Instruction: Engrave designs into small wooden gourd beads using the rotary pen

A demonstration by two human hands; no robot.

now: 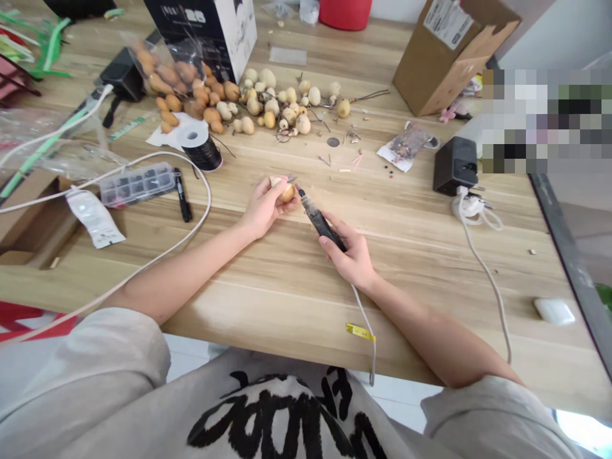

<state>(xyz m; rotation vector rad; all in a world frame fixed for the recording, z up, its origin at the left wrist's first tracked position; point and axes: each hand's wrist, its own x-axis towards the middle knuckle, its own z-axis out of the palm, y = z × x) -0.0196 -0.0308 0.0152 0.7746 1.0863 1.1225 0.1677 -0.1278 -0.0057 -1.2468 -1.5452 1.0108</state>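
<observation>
Pale yellow-tan gourd (pixel 287 192), small, sits in the fingers of the left hand (pixel 262 207) above the middle of the table. Left fingers are closed around it and hide much of its body; its far outline is hard to make out. Right hand (pixel 351 252) grips a black pen-shaped rotary tool (pixel 319 220), thumb and fingers wrapped on the barrel; the palm covers its rear end. Tool tip points at the gourd, very near; contact or a slight gap cannot be told. A grey cord (pixel 363 307) with a yellow label (pixel 359 331) runs from the tool toward the table's near edge.

Beyond the hands: a loose cluster of pale gourds (pixel 271 106), several overlapping, beside browner ones partly inside a clear bag (pixel 165 70). Small scraps lie on the wood near them. To the left: black-wound spool (pixel 203 150), compartment box (pixel 138 185) with dark contents too small to identify, black marker (pixel 182 196). To the right: black power adapter (pixel 454 166) and a small packet (pixel 406 146), contents unclear.

Surface: light wood-grain table (pixel 268 280). At the back, a brown carton (pixel 449 54) and a red object (pixel 345 13), both cut off by the upper border. Right side: pixelated patch, unreadable. Pale floor tiles (pixel 399 401) show below the table edge.
</observation>
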